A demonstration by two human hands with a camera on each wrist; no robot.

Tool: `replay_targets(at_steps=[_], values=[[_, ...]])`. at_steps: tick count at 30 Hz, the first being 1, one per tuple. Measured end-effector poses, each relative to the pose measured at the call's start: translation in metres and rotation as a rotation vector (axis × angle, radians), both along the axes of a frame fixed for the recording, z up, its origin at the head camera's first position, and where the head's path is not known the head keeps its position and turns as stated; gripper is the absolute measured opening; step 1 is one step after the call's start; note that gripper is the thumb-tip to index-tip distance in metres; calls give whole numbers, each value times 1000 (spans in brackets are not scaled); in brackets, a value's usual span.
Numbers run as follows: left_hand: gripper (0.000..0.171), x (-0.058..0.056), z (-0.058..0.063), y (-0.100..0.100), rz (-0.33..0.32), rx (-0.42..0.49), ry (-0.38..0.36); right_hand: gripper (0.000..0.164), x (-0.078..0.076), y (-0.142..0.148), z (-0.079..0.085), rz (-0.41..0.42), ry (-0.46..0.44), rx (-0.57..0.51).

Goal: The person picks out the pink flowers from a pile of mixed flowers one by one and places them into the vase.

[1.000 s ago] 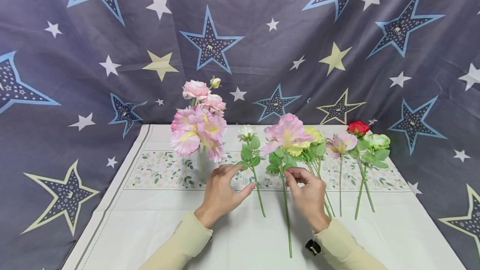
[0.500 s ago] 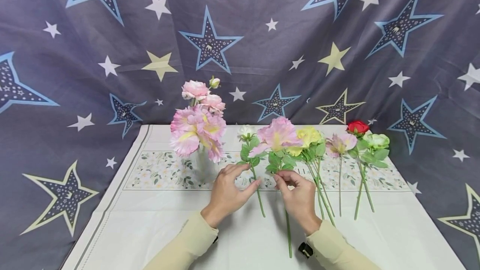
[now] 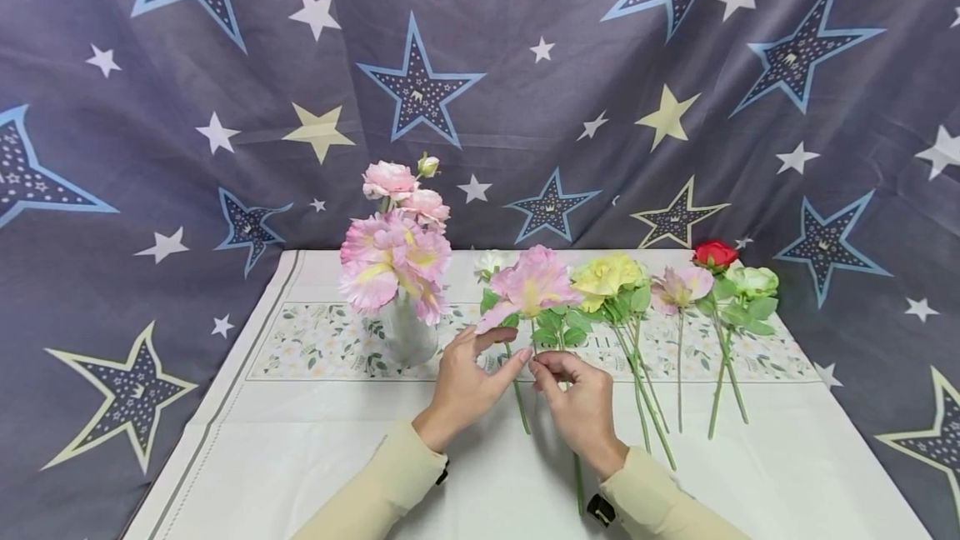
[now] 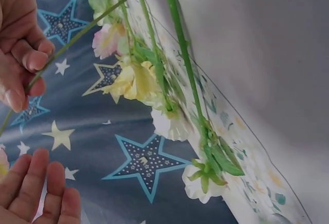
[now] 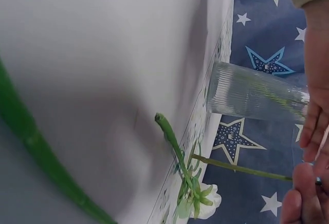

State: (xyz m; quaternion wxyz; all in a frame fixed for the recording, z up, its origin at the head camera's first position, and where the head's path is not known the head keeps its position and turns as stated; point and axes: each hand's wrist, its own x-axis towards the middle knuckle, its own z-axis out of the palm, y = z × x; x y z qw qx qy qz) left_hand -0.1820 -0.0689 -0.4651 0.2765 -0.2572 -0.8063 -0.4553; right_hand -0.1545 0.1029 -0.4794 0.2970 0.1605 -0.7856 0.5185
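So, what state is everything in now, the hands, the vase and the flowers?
Held pink flower: bloom uppermost.
Right hand: pinching it below the bloom.
Left hand: open, close to the right one.
Glass vase: upright, holding pink blooms.
White flower: lying, partly hidden in the head view.
Yellow flower: lying loose.
Second white flower: lying beside the yellow one.
Small pink flower: lying loose.
Red rose: lying loose.
Light green flower: lying, crossing the rose.
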Motion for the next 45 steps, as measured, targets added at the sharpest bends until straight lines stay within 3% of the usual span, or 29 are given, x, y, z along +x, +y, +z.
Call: replay_targets(at_steps=[4,9,13,18,31,41,45], values=[[22,1,3,4,-14,13,6,8,1,-2,0,23,22,-13],[17,-1,5,9,-11,37,81,13,1,-4,-1,46,28,-36],[13,-3,5,11,-54,88,126,15,1,-6,-1,55,20,-38],[9,-3,7,11,-94,136,129,15,2,-9,-1,49,13,-22],[3,0,8,9,-78,171,110,14,0,-12,-2,35,54,19],[5,0,13,3,-53,146,188,15,0,-8,0,28,32,43],[9,0,17,-2,5,134,272,15,0,-4,1,18,38,43]])
